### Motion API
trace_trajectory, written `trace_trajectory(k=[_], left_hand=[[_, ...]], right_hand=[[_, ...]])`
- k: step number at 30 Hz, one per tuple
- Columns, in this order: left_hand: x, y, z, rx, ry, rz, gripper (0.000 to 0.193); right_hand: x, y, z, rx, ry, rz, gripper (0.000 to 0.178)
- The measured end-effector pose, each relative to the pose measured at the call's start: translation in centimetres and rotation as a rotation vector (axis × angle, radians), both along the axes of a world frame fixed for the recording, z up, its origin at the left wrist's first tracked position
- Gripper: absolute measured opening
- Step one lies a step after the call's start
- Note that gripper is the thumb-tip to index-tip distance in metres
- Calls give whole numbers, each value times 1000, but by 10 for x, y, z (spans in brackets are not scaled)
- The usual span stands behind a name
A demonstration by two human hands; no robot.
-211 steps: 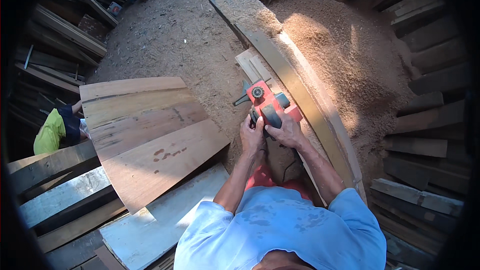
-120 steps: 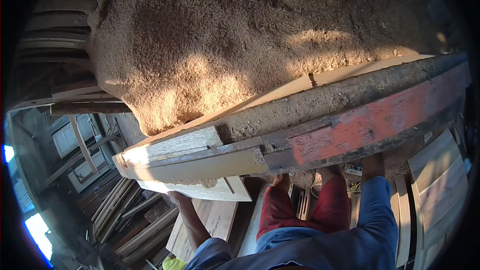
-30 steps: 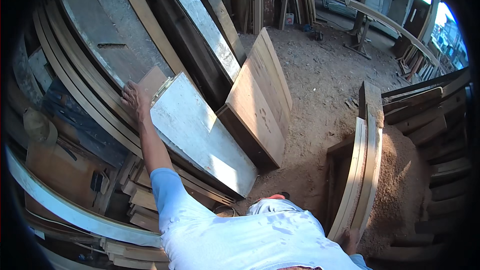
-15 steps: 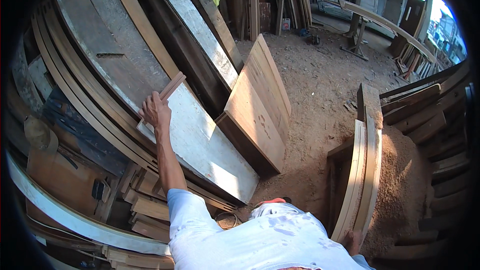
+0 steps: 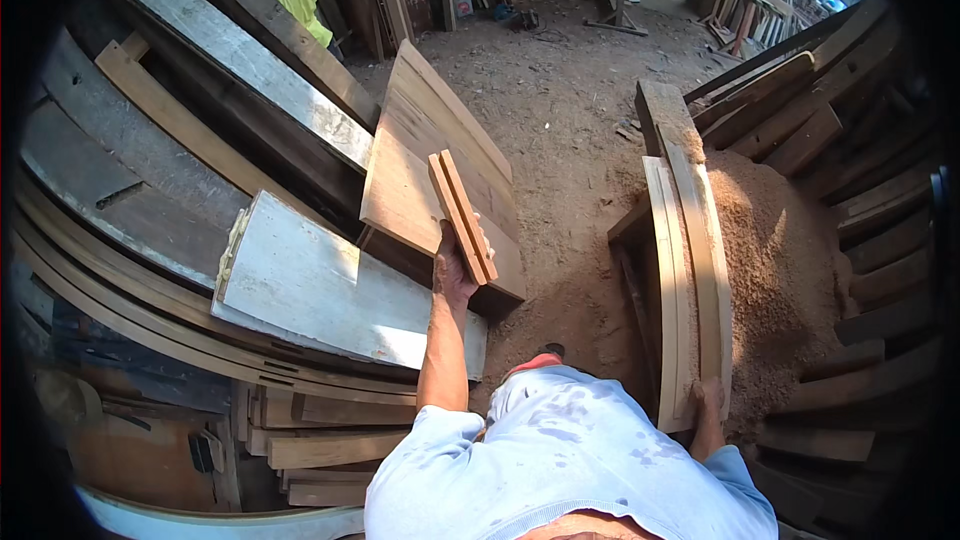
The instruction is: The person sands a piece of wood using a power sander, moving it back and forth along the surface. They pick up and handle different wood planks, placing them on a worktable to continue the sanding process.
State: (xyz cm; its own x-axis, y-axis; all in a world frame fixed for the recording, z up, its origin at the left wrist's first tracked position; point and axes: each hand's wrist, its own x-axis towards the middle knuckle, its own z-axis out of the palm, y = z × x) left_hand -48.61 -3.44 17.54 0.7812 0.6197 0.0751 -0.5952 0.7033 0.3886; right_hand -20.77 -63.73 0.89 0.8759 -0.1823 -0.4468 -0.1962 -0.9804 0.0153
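Where the stacked planks [image 5: 150, 170] lean along the left, a pale board [image 5: 330, 290] rests flat against them, with a brown panel [image 5: 440, 170] propped just beside it. The left hand [image 5: 452, 270] is closed around the lower end of a short wood strip [image 5: 462, 215], holding it upright in front of the brown panel and clear of it, as far as the view shows. Judging from this, the strip is already picked out and lifted free of the pile; it has not been set down anywhere, so placing it is what remains.

To the right, curved boards [image 5: 690, 270] stand on edge against a heap of sawdust [image 5: 790, 260]. The right hand [image 5: 708, 402] rests on their near end; its grip looks wrapped over the edge, though the fingers are partly hidden, so how firmly cannot be told.

Open room lies in the middle: a bare dirt floor [image 5: 580, 110] runs between the panel and the curved boards and widens farther off. The panel's corners and the ends of the curved boards crowd that lane at the near end, and more timber [image 5: 850, 140] closes in the right side.
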Motion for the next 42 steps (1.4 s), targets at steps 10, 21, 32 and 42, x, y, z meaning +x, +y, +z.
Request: trace_trajectory(k=[10,21,32,42], left_hand=[[100,-57,-39,154,425,-131,62],[235,-173,-222,181,787,-473,65],[326,-187,-236,252,750,-273,50],[502,-4,-225,350,804,-136,48]], right_hand=[[47,87,70,152,-139,91,70],[117,180,4,216,-419,-42,66],[130,173,0,213,-429,-67,58],[129,169,-4,205,-457,-48,56]])
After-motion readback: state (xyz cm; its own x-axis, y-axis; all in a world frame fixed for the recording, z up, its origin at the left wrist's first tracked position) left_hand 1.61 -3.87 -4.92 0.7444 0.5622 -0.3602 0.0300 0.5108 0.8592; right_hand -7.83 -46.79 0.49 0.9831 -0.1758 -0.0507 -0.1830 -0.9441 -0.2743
